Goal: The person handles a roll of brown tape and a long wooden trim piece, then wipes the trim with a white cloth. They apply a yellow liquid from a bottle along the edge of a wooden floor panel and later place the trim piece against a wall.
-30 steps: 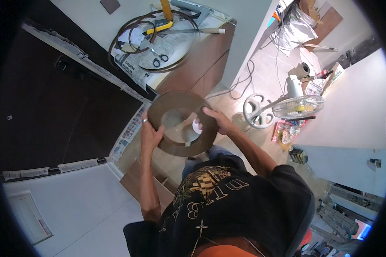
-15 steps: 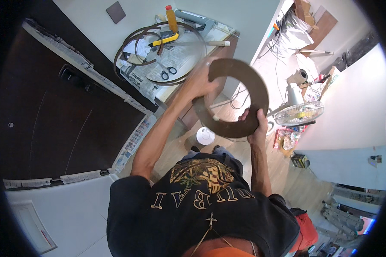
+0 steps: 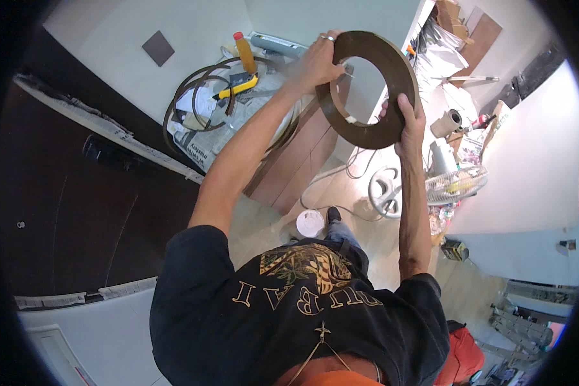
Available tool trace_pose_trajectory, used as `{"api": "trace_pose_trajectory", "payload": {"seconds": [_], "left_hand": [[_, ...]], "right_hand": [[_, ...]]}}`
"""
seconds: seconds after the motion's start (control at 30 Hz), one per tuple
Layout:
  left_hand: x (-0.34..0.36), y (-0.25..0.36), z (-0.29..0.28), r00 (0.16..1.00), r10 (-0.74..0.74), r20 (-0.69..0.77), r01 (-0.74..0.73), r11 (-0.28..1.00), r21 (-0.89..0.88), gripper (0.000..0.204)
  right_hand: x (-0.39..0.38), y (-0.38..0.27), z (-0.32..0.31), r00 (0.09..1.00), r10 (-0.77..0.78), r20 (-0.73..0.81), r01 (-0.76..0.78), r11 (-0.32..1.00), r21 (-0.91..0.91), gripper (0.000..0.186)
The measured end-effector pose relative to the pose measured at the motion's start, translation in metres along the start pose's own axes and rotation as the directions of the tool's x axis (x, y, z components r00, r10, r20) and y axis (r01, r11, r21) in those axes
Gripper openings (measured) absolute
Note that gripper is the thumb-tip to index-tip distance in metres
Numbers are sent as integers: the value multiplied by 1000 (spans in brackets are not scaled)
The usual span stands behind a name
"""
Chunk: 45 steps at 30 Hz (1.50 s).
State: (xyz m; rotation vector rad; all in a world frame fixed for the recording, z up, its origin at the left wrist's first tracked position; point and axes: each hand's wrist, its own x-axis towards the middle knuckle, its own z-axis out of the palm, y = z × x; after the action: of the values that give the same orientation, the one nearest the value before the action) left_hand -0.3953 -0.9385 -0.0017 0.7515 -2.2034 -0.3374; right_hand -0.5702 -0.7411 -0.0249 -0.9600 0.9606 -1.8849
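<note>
- Roll of dark brown edge band [image 3: 370, 90] is held up in the air at about 1 o'clock in the head view, above the wooden cabinet [image 3: 302, 154] and well apart from the floor.
- Your left hand [image 3: 315, 61] has its fingers closed around the rim at the roll's 10 o'clock side; your right hand [image 3: 410, 119] clamps the rim at its 4 o'clock side, thumb on the face.
- Keep both grips on opposite sides as now, I think, so the coil stays flat and its layers do not slip out of the middle.
- Hold the weight close to the rim and avoid squeezing the face, because a thin wound band may telescope.
- Watch the loose brown loops [image 3: 193, 96] on the worktop [image 3: 231, 128] at 11 o'clock, beside the yellow knife [image 3: 238, 87] and the orange bottle [image 3: 244, 53]; they could catch the roll if you lower it there.
- Free end of the band is hard to find; I cannot tell where it leaves the roll.
- Fingertips of the right hand are hidden behind the roll.
- White fan [image 3: 460, 183] and the white tub [image 3: 310, 222] on the floor are small, details unclear.
</note>
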Motion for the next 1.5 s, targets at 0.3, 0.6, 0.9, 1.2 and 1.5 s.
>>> {"api": "trace_pose_trajectory", "payload": {"seconds": [0.3,0.6,0.9,1.2,1.5], "left_hand": [[119,-129,-9,982,-123,-142,119,992,-41,73],[135,-305,-27,926,-348,-143,376,878,297,78],[135,-369,-19,801,-586,-122,596,799,73,76],[144,-403,-12,613,-766,-193,786,616,53,77],[125,-390,23,662,-668,-342,715,698,20,96]], "right_hand": [[211,54,32,977,16,213,1,997,-79,45],[311,145,96,916,224,334,-263,962,74,43],[352,176,126,886,324,333,-345,939,3,50],[377,209,152,844,349,408,-365,930,-41,55],[382,219,136,840,369,398,-383,923,-47,59]]}}
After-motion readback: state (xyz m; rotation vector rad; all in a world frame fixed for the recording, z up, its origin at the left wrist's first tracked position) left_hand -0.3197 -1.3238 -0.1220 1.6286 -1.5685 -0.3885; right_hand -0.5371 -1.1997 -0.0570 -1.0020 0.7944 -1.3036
